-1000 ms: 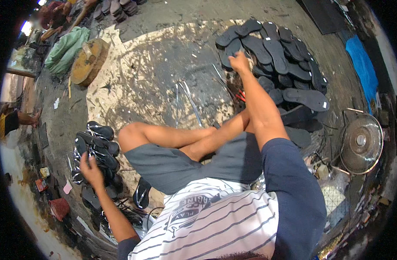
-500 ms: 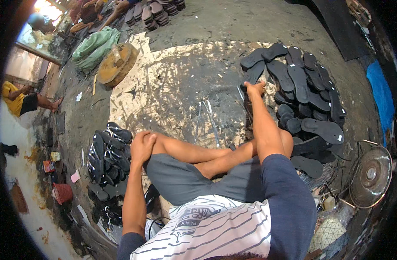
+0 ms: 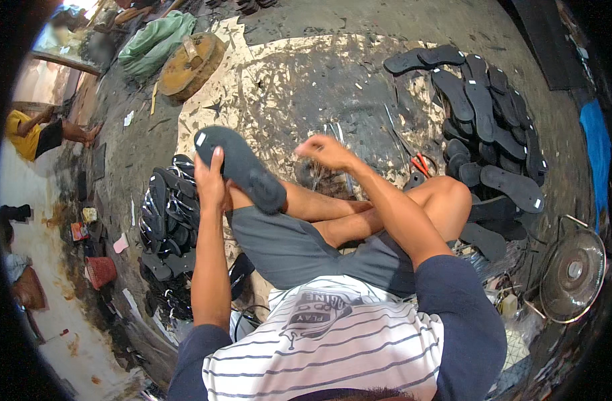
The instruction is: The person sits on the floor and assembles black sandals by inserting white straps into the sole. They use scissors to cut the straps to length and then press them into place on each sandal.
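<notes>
**Left hand steadies a black sandal sole over crossed legs**

With the clock face centred on the view, the sole sits at 10 o'clock. The left hand's fingers clasp it near its white-labelled end, thumb across the upper face, a grip that probably leaves the far end free. The right hand, toward 1 o'clock, stands apart from it; its blurred fingers show no object, and I cannot tell how far they spread.

Loose soles overlap at 2 o'clock, strapped sandals cluster at 9, each presumably within arm's reach and kept separate. Red-handled pliers lie between 2 and 3, likely handy there.
</notes>
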### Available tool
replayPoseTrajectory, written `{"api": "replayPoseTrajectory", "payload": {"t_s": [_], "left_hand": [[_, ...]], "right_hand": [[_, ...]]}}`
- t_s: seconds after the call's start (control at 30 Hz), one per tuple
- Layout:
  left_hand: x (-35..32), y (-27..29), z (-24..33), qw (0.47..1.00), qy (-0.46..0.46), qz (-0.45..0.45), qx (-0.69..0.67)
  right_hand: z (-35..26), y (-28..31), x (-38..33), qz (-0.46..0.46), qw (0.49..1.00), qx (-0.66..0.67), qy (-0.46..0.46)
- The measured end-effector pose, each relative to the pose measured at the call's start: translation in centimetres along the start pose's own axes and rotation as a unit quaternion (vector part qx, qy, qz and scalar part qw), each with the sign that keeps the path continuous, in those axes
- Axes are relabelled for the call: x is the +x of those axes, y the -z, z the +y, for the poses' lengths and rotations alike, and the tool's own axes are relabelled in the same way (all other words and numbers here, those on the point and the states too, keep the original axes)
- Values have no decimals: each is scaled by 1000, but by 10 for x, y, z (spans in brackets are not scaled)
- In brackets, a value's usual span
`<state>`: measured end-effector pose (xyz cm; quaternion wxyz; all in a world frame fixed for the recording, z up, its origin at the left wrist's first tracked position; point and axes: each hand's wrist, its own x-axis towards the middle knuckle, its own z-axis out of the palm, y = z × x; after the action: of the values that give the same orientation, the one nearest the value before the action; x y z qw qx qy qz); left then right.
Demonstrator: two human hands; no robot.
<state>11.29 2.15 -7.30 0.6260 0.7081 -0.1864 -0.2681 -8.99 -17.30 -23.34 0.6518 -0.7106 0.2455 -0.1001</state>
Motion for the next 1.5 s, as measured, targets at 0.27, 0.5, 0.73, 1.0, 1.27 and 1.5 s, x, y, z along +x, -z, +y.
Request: {"api": "replayPoseTrajectory", "payload": {"t_s": [0.27,0.5,0.73,1.0,1.27,1.5], "left_hand": [[-113,45,-5,946,-1,-76,316],[-79,2,41,931,-183,-57,310],[-68,-68,41,979,-89,-174,56],[-80,-76,13,978,-19,-163,-129],[-80,-70,63,987,-77,-136,-32],[-76,-73,86,959,-124,-176,-183]], "right_hand": [[76,14,-2,233,909,-282,-198],[-69,-16,-24,206,976,-55,51],[-167,-39,-107,179,977,29,113],[-152,-20,-115,260,957,104,74],[-207,-31,-110,222,955,68,185],[-240,-30,-108,240,934,31,262]]}}
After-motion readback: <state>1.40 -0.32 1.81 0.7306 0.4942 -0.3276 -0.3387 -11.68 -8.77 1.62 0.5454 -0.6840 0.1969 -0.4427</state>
